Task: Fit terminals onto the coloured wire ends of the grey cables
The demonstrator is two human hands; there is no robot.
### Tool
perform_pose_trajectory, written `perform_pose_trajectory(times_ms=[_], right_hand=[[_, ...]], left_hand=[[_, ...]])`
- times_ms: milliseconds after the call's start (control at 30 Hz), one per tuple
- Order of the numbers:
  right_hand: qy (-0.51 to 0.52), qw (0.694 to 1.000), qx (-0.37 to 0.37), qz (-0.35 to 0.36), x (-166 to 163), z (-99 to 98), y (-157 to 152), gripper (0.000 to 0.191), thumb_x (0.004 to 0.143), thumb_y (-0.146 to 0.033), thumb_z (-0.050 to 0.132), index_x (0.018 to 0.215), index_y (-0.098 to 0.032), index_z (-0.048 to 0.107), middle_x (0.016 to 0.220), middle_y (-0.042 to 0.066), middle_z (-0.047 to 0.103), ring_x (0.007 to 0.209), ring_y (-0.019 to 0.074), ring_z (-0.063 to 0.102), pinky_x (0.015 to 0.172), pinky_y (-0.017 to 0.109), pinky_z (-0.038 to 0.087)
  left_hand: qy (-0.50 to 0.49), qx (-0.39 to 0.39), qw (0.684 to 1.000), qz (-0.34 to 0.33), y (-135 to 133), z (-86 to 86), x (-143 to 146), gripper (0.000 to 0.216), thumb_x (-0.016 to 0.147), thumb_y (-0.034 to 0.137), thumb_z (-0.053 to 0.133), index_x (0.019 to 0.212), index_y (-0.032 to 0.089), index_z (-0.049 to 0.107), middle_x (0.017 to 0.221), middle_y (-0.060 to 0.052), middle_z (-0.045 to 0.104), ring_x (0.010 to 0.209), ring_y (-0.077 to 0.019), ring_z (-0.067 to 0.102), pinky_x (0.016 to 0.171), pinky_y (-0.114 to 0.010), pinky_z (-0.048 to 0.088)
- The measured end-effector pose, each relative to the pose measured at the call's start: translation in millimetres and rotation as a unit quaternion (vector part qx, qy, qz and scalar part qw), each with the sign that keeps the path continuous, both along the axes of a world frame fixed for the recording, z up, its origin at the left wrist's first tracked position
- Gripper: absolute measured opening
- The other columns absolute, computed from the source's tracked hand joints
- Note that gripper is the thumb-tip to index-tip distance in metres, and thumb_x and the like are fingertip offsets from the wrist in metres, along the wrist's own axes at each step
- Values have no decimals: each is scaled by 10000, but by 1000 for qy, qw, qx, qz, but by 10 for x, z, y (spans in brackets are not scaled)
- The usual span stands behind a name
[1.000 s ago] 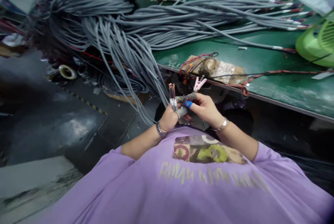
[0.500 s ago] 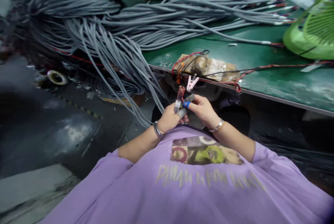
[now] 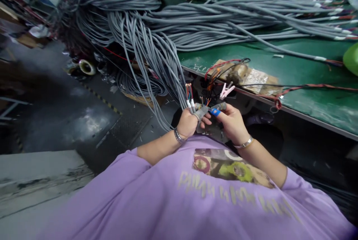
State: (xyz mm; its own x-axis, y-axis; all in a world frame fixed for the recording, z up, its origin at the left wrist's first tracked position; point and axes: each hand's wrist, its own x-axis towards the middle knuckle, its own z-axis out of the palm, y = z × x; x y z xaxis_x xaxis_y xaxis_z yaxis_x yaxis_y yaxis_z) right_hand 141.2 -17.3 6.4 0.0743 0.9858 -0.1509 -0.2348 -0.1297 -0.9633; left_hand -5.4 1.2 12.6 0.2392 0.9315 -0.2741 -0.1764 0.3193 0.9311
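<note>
My left hand (image 3: 188,122), its thumb in a grey finger cover, is closed around several grey cables whose white-taped ends (image 3: 190,104) point up with thin coloured wires fanned out. Another short spray of bare coloured wires (image 3: 206,102) rises between my two hands. Close by on the right, my right hand (image 3: 232,122) has its thumb, wrapped in blue tape, and covered index finger pressed together beside those wires. What sits in that pinch is too small to make out. A pink clip (image 3: 227,91) hangs at the table edge just above my right hand.
Long bundles of grey cable (image 3: 212,25) lie across the green table (image 3: 302,59) and droop over its left edge. A taped cardboard piece (image 3: 258,80) with red and black wires sits at the front edge. A green object (image 3: 351,59) stands far right; a tape roll (image 3: 87,67) lies lower left.
The view has swung left, so everything sits further right. The wires in my left hand now stand spread apart, and my right hand has drawn slightly away from the left.
</note>
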Motion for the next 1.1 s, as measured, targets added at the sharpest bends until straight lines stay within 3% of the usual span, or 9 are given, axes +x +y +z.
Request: perform_pose_trajectory(times_ms=[233,467,700,867,1100], right_hand=[[-59,996,60,37,35,35,86,417,676,-473,826,943,-199,661,891,29,692,765,152,593,695,291,502],[-41,997,34,59,-72,155,133,395,625,-500,852,727,-208,607,634,-18,591,565,122,517,554,281,455],[39,999,-14,26,-60,36,123,392,641,-487,835,769,-192,609,662,-35,571,538,80,449,504,240,370],[14,997,16,76,-21,94,119,385,653,-507,838,785,-210,632,644,-20,594,540,112,503,521,275,431],[8,999,3,38,-80,102,111,384,711,-547,772,752,-224,569,561,-48,514,482,100,447,482,263,392]], left_hand=[[22,-7,1000,-5,-16,36,-17,489,659,577,794,662,151,553,572,9,624,402,-78,571,333,-171,317],[38,-8,999,-24,-41,-8,-6,409,658,494,783,654,158,551,554,4,629,392,-85,570,334,-174,320],[30,6,999,-44,-48,-1,-2,426,715,530,756,647,158,562,537,-2,624,402,-92,575,346,-180,331],[31,3,998,-55,-38,6,-5,435,716,538,762,635,154,574,526,-11,622,399,-100,577,342,-186,333],[31,9,999,-41,-38,-11,18,465,731,587,742,666,158,574,567,-12,640,413,-90,575,363,-186,359]])
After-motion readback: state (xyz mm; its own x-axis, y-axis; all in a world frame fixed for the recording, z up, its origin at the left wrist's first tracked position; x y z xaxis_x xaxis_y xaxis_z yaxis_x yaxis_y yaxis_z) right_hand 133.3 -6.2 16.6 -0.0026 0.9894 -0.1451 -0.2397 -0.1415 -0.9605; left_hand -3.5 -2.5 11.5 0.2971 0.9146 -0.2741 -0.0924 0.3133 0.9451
